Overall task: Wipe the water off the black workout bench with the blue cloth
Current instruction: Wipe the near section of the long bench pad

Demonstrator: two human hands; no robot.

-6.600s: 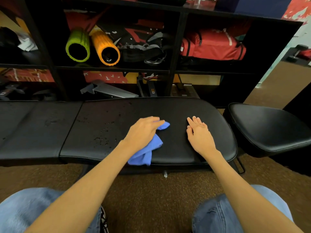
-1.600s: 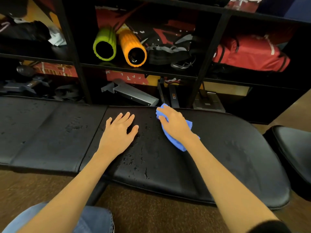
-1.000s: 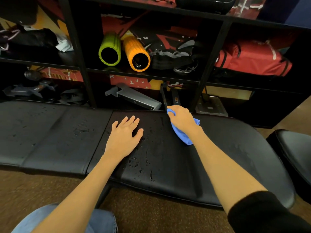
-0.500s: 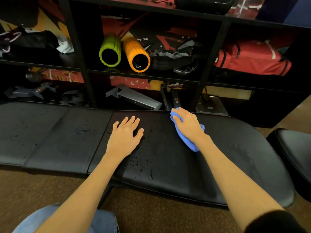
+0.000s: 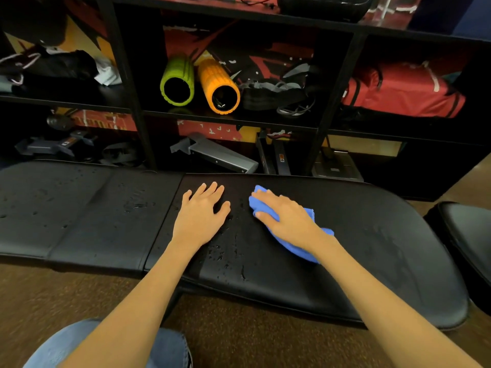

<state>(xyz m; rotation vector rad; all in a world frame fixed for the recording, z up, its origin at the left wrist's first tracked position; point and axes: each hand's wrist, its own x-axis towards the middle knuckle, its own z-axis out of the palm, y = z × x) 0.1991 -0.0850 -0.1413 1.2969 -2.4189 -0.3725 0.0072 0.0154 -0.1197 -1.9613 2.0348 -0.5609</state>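
Head view is showing the black workout bench (image 5: pixel 372 248) stretching across the frame, with water drops (image 5: pixel 225 257) sitting on its pad. Left hand (image 5: pixel 200 217) is lying flat on the pad, fingers (image 5: pixel 210 188) spread and empty. Drops are clinging just beside its thumb and nearer the person than its fingertips. Right hand (image 5: pixel 288 221) is pressing the blue cloth (image 5: pixel 300 241) onto the bench, fingers curled over the bunched fabric, which is trailing back under the wrist.
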